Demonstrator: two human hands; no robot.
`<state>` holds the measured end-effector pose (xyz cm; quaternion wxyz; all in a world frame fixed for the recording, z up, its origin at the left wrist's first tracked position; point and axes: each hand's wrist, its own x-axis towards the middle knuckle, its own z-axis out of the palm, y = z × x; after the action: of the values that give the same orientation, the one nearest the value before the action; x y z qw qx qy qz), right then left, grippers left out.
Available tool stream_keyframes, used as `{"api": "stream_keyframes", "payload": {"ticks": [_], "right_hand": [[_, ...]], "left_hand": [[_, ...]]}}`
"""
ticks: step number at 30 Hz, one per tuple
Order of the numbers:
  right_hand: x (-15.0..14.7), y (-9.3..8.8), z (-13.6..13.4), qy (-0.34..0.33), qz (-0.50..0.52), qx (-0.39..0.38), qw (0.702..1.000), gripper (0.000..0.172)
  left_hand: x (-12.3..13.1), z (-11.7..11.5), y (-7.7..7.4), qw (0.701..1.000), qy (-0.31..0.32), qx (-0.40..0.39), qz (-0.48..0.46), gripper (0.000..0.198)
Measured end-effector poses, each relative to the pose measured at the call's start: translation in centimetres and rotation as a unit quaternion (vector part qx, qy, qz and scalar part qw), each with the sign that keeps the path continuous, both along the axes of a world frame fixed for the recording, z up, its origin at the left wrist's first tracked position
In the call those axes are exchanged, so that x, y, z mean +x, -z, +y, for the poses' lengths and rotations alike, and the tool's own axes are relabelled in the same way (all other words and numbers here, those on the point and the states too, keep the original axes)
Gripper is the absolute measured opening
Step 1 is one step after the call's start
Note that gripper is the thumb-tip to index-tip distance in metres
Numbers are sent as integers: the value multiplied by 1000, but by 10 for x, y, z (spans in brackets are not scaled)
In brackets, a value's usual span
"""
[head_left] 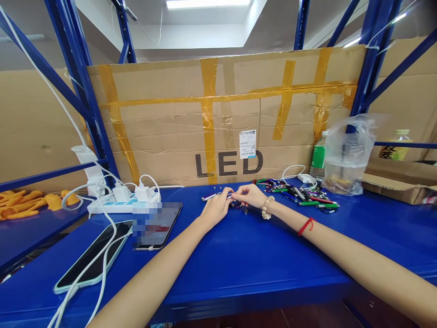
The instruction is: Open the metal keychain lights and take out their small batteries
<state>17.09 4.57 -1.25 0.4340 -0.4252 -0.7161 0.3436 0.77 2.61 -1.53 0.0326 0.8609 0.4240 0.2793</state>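
My left hand [217, 207] and my right hand [251, 196] meet over the far middle of the blue shelf. Their fingertips are pinched together around something small, mostly covered by the fingers, with a bit of purple and white showing. A slim silvery, pen-like piece [209, 197] lies just left of my left hand. Below and between the hands are small dark and shiny pieces [236, 205], too tiny to name. To the right of my right hand spreads a pile of pen-like sticks [300, 193] in green, red, black, blue and silver.
On the left, a power strip [102, 206] with white chargers and cables stands behind a phone [94, 257] and a tablet [164, 225]. A cardboard panel [164, 132] closes the back. At right are a bottle [318, 157], a plastic bag [346, 157] and a cardboard tray [396, 189].
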Motion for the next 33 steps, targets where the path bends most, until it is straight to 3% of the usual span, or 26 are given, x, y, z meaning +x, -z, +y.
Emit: {"api": "stream_keyframes", "payload": {"ticks": [12, 21, 33], "right_hand": [[-3, 2, -1, 15, 62, -71, 995, 45], [0, -1, 1, 7, 65, -54, 996, 41], [14, -6, 9, -30, 1, 21, 999, 35]], "left_hand": [[2, 4, 0, 999, -32, 15, 27, 23], [3, 2, -4, 999, -41, -8, 12, 22], [2, 10, 5, 998, 47, 32, -25, 24]]}}
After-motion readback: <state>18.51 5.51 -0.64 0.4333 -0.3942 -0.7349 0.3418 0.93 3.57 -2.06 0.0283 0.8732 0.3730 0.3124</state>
